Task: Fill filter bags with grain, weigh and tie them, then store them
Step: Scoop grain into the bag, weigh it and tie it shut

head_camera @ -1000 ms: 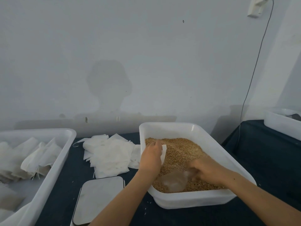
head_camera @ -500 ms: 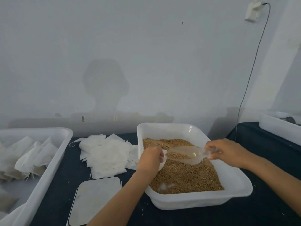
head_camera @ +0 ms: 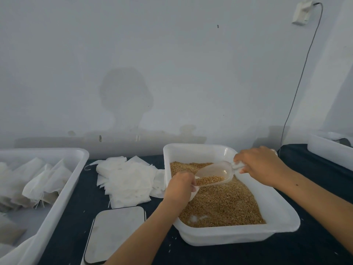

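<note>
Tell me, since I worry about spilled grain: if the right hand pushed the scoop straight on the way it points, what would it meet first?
Probably the filter bag held by the left hand; the scoop already tips toward it.

No text, label, brand, number or sign can be read anywhere in the view.
</note>
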The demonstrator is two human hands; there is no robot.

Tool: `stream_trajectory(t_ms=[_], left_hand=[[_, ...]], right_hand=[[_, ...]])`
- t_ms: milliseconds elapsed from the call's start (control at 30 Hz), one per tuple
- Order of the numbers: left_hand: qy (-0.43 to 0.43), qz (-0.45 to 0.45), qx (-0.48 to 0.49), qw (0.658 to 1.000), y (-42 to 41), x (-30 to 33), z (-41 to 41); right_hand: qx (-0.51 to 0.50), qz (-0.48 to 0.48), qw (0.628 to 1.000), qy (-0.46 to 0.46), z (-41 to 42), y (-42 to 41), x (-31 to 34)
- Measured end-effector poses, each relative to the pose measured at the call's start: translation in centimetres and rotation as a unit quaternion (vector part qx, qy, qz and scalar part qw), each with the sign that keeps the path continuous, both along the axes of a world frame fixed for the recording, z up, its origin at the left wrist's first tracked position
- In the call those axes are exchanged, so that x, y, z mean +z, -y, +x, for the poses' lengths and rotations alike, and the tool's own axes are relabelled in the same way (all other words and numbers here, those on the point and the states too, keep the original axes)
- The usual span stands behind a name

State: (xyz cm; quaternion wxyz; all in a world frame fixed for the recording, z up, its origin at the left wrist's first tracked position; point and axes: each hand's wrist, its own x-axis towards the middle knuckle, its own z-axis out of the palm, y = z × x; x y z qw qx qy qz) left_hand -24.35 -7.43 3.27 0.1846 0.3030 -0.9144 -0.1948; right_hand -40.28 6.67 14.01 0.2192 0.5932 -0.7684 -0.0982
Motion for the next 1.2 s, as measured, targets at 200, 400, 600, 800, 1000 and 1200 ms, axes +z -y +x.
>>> stream_trajectory(t_ms=[200, 400, 600, 800, 1000, 1200], left_hand=[[-0.014, -0.021, -0.014, 1.000, -0.1, 0.0, 0.2], [-0.041, -0.019, -0.002, 0.999, -0.3, -0.4, 0.4], [-0.120, 0.001, 0.030, 0.992, -0.4, -1.0, 0.5], [-0.191, 0.049, 0.004, 0.980, -0.3, -0.4, 1.0], [-0.353, 0.167, -0.015, 0.920, -0.1, 2.4, 3.5], [-0.434, 0.170, -0.065, 0.882, 0.5, 5.6, 9.5]], right_hand=[[-0.001, 0.001, 1.000, -0.014, 0.2, 0.4, 0.3], [-0.072, 0.017, 0.993, 0.090, -0.2, 0.0, -0.3], [-0.111, 0.068, 0.924, 0.360, -0.5, -1.3, -2.4], [-0.188, 0.091, 0.927, 0.310, 0.6, 0.2, -6.5], [-0.193, 0.124, 0.932, 0.279, 2.6, 1.1, -9.9], [-0.120, 0.039, 0.965, 0.232, 5.0, 1.8, -8.6]])
